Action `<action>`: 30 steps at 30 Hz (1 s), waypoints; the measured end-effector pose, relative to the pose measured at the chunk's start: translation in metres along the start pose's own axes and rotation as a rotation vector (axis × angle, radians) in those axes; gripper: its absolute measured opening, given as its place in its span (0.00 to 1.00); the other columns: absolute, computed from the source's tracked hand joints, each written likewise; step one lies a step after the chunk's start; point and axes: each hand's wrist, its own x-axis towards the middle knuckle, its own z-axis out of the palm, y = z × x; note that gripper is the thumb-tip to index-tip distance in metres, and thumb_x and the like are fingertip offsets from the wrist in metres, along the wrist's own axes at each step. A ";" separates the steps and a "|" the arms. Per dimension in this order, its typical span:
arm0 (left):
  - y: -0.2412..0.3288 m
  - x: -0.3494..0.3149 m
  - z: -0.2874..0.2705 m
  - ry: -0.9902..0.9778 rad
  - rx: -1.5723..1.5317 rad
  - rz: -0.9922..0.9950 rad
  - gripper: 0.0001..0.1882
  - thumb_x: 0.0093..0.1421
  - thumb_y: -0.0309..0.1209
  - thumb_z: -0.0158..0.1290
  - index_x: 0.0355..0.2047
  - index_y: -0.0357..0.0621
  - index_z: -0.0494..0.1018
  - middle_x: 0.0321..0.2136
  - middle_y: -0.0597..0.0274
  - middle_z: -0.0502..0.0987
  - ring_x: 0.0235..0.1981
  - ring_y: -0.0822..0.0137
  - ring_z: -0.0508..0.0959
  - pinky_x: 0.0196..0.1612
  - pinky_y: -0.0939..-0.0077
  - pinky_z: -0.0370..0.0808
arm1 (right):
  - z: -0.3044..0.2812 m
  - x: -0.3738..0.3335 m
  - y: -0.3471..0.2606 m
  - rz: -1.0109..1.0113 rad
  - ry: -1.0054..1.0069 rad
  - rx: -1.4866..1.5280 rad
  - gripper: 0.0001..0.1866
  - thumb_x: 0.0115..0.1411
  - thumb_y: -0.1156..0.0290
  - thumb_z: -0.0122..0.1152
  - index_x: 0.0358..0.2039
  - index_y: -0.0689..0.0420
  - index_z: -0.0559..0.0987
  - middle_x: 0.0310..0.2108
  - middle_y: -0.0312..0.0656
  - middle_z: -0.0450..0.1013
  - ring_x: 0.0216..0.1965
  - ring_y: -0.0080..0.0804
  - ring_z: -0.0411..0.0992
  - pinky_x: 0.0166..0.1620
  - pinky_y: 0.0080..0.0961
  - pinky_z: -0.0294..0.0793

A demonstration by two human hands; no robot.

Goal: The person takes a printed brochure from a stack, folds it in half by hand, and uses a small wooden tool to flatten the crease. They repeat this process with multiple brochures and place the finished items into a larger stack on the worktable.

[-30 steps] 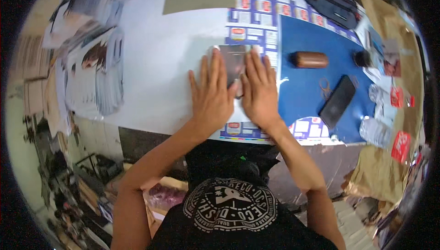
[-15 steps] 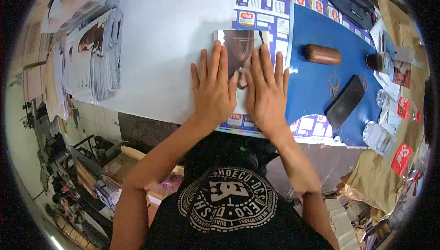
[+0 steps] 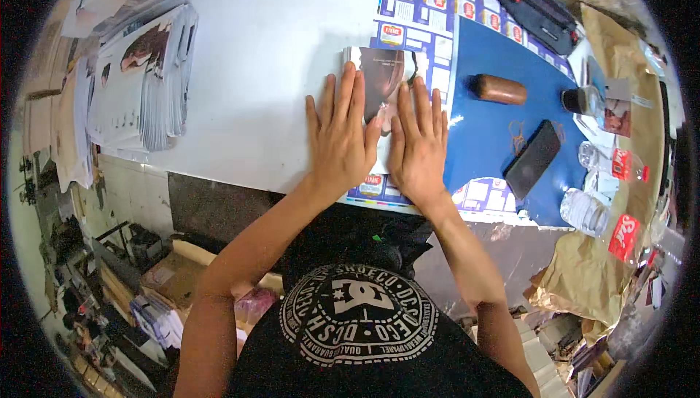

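Observation:
Both palms lie flat on a booklet (image 3: 383,70) with a dark brown and white picture cover, at the front middle of the table. My left hand (image 3: 339,132) covers its left side, fingers stretched out and pointing away from me. On its right side rests my right hand (image 3: 421,143), fingers also extended and slightly spread. Neither hand grips anything. Between the two hands a strip of the cover shows; the rest is hidden beneath them. White sheeting and a purple printed sheet (image 3: 390,36) lie under the booklet.
Piled printed booklets (image 3: 149,84) stand at the left. On the blue board (image 3: 477,132) at right are a brown rounded case (image 3: 499,89), a black phone (image 3: 534,159) and rubber bands (image 3: 516,138). Plastic bottles (image 3: 583,210) lie at the far right; a black pouch (image 3: 532,12) is behind.
My right hand has shifted slightly left and inward on the booklet. My left hand stays almost in place. The whole view has turned a little.

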 end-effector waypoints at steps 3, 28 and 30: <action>0.001 0.003 -0.007 -0.001 -0.098 0.035 0.39 0.71 0.45 0.42 0.73 0.35 0.44 0.74 0.43 0.44 0.73 0.36 0.47 0.69 0.30 0.40 | -0.006 0.004 -0.005 -0.014 0.004 -0.089 0.28 0.70 0.62 0.46 0.69 0.53 0.64 0.74 0.45 0.52 0.74 0.59 0.45 0.70 0.61 0.46; 0.011 -0.093 -0.005 0.031 -0.018 0.195 0.42 0.62 0.54 0.51 0.68 0.38 0.61 0.72 0.52 0.53 0.74 0.56 0.49 0.70 0.43 0.50 | -0.085 0.042 -0.014 0.027 0.258 0.137 0.19 0.57 0.66 0.70 0.43 0.62 0.74 0.32 0.45 0.68 0.33 0.37 0.65 0.40 0.30 0.69; 0.010 -0.093 -0.007 0.024 -0.018 0.198 0.41 0.61 0.54 0.51 0.66 0.37 0.63 0.71 0.51 0.56 0.74 0.55 0.50 0.70 0.45 0.51 | -0.068 0.039 -0.061 -0.220 0.136 0.006 0.22 0.54 0.66 0.70 0.46 0.61 0.74 0.37 0.48 0.69 0.39 0.44 0.68 0.44 0.34 0.70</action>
